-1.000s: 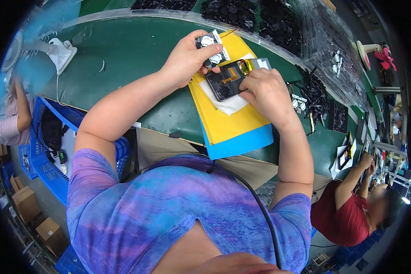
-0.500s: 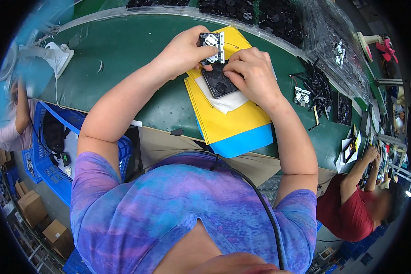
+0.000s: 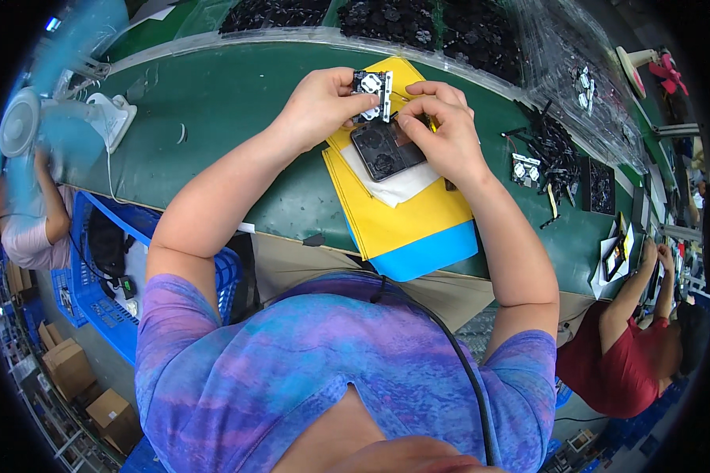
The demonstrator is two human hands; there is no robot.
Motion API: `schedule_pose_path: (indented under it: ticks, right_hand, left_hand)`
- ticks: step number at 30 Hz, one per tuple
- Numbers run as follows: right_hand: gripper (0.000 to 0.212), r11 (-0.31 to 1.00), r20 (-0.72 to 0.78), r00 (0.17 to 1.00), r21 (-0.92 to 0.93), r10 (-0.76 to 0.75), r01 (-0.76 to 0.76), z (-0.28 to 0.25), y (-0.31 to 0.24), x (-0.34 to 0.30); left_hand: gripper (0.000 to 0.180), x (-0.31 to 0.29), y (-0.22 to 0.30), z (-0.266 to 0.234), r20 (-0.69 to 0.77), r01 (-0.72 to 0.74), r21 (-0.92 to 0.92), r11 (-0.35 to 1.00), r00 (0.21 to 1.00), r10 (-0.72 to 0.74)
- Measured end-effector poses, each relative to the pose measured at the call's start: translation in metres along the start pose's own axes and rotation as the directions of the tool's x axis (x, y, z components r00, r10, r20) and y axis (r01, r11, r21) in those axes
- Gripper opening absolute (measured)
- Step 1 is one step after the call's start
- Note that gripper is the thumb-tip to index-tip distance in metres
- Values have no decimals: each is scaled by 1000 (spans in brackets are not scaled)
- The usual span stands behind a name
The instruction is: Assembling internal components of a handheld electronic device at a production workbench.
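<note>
My left hand pinches a small black board with white rubber button pads and a white strip along its right side. Just below the board, a black plastic shell with a round button area lies at a tilt on a white cloth. Over the shell's upper right edge, my right hand has its thumb and forefinger closed together. Whatever those fingertips hold is too small to make out. Under the cloth are yellow sheets with a blue sheet beneath them.
A heap of black parts lies right on the green table, beside another white-padded board. Black-part trays line the back. A small fan and blue crate stand left. A red-sleeved co-worker works right.
My right hand has lifted slightly off the shell, exposing more of its upper right side. My left hand still holds the padded board. The whole view has shifted a little.
</note>
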State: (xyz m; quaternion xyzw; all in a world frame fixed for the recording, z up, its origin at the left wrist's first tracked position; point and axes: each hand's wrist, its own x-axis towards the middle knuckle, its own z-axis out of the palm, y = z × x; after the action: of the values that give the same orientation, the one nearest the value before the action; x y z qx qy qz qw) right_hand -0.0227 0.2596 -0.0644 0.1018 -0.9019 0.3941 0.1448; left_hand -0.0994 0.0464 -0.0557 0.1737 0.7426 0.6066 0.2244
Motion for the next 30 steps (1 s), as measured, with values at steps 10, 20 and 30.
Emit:
schedule_pose_path:
  ticks: [10, 20, 30]
  right_hand:
    - [10, 997, -83, 996, -70, -20, 14, 4, -5, -2]
    - [9, 992, -116, 992, -121, -42, 28, 7, -5, -3]
    - [10, 967, -144, 985, -249, -97, 59, 6, -11, -4]
  left_hand:
    - [24, 2, -9, 10, 21, -42, -26, 999, 999, 42]
    - [30, -1, -8, 13, -15, -110, 147, 983, 993, 113]
    - [29, -7, -2, 19, -40, -109, 267, 957, 992, 124]
